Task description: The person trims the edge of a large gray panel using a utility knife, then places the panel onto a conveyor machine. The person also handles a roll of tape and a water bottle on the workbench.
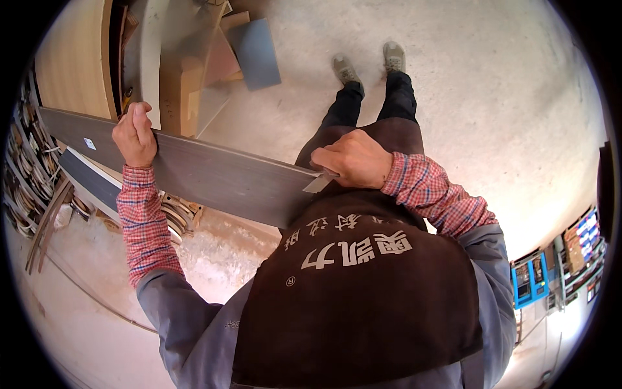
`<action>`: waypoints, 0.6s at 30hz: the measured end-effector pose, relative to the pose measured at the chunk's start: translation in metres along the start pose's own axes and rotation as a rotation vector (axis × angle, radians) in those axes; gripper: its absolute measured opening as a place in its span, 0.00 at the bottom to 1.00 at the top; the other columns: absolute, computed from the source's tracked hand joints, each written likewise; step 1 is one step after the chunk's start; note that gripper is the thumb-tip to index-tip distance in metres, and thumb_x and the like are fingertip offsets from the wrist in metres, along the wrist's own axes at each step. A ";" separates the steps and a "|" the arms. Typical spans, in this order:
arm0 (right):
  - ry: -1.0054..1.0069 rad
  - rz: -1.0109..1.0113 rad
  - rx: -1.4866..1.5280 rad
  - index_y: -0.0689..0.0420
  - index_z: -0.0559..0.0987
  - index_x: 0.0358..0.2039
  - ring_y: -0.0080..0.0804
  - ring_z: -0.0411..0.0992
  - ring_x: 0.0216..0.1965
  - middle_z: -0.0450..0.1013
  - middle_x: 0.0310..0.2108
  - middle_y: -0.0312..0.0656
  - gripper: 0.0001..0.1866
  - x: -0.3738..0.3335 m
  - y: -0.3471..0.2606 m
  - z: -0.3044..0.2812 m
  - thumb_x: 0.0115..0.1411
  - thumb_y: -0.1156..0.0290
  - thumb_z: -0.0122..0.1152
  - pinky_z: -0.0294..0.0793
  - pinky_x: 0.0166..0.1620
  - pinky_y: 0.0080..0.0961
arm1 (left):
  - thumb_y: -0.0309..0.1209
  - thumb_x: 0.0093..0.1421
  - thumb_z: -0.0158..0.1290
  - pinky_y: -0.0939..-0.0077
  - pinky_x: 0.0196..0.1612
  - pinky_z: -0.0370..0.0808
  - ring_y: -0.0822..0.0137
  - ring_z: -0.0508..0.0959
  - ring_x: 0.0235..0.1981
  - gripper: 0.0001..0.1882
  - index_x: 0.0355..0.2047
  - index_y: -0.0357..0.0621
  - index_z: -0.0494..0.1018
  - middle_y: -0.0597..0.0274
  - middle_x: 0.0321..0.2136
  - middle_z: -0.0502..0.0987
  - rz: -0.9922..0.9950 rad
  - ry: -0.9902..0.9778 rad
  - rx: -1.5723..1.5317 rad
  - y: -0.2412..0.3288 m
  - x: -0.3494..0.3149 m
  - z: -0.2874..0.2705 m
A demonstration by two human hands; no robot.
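Note:
A long dark grey board (pixel 220 172) stretches from the far left to the front of my apron, its long edge turned up. My left hand (pixel 136 136) is closed over that edge, toward the board's left part. Near the board's right end, my right hand (pixel 356 159) grips a small flat grey blade (pixel 318 183). The blade's lower end shows below the fingers, against or very close to the board; actual contact I cannot tell. A small white label (pixel 89 143) sits on the board's face left of my left hand.
Wood-coloured panels (pixel 74 58) stand upright at the upper left. A blue-grey panel (pixel 254 55) leans beside brown boards on the concrete floor (pixel 479 84). Many thin curved strips (pixel 29 168) are piled at the far left. A blue frame (pixel 530 280) stands at the right.

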State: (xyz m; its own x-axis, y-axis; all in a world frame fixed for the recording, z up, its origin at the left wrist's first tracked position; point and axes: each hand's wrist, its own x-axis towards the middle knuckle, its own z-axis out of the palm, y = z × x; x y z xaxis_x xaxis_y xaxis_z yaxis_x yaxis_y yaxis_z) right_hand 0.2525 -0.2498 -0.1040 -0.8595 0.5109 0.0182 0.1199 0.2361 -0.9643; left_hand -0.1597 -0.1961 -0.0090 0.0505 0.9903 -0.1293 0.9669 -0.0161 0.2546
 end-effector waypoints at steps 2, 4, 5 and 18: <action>0.010 -0.022 0.008 0.57 0.71 0.31 0.46 0.73 0.23 0.72 0.21 0.43 0.11 0.005 0.003 0.006 0.46 0.77 0.62 0.71 0.25 0.39 | 0.33 0.72 0.41 0.69 0.24 0.66 0.63 0.69 0.16 0.17 0.31 0.38 0.76 0.60 0.13 0.65 -0.010 0.070 -0.045 0.003 -0.001 0.003; -0.032 -0.017 0.007 0.58 0.71 0.31 0.46 0.73 0.22 0.71 0.21 0.43 0.12 0.009 0.005 0.006 0.44 0.77 0.62 0.71 0.25 0.39 | 0.33 0.72 0.41 0.71 0.23 0.65 0.66 0.67 0.15 0.18 0.30 0.37 0.75 0.61 0.13 0.64 -0.026 0.115 -0.079 0.005 -0.003 0.007; -0.053 -0.015 0.006 0.58 0.71 0.31 0.46 0.73 0.22 0.71 0.21 0.43 0.13 0.010 0.006 0.006 0.44 0.77 0.62 0.70 0.25 0.39 | 0.33 0.72 0.41 0.71 0.22 0.65 0.66 0.67 0.15 0.18 0.30 0.36 0.75 0.61 0.13 0.64 -0.035 0.125 -0.089 0.005 -0.002 0.008; 0.007 -0.053 -0.033 0.59 0.68 0.28 0.48 0.73 0.21 0.71 0.18 0.45 0.09 0.019 0.011 0.006 0.52 0.71 0.59 0.71 0.23 0.40 | 0.33 0.71 0.43 0.71 0.23 0.66 0.66 0.69 0.16 0.17 0.30 0.35 0.75 0.61 0.13 0.65 -0.017 0.173 -0.076 0.007 -0.004 0.009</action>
State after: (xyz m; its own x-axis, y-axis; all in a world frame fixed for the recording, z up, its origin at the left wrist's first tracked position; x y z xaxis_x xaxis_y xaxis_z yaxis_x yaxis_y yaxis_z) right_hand 0.2343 -0.2427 -0.1155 -0.8617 0.5025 0.0711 0.0908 0.2904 -0.9526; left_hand -0.1505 -0.2010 -0.0153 -0.0159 0.9994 0.0304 0.9453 0.0051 0.3262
